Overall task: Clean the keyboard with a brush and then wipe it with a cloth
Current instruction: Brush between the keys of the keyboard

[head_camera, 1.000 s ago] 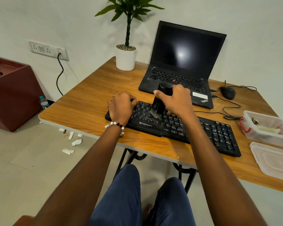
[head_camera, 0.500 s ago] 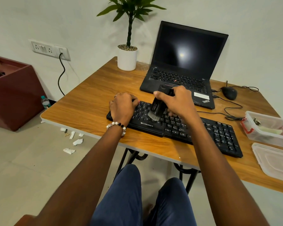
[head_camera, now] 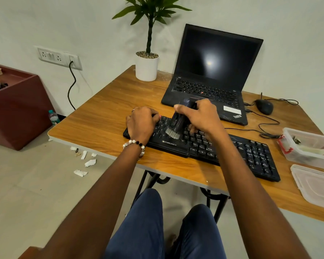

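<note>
Both hands work apart: right hand (head_camera: 200, 116) grips brush (head_camera: 176, 124), bristles touching keyboard (head_camera: 251, 152) keys; left hand (head_camera: 141, 124) curls over its left end, on counter (head_camera: 105, 116).

Head-worn, wide-angle, looking forward and down (steeply, over both forearms) at the near counter (head_camera: 105, 126).
</note>
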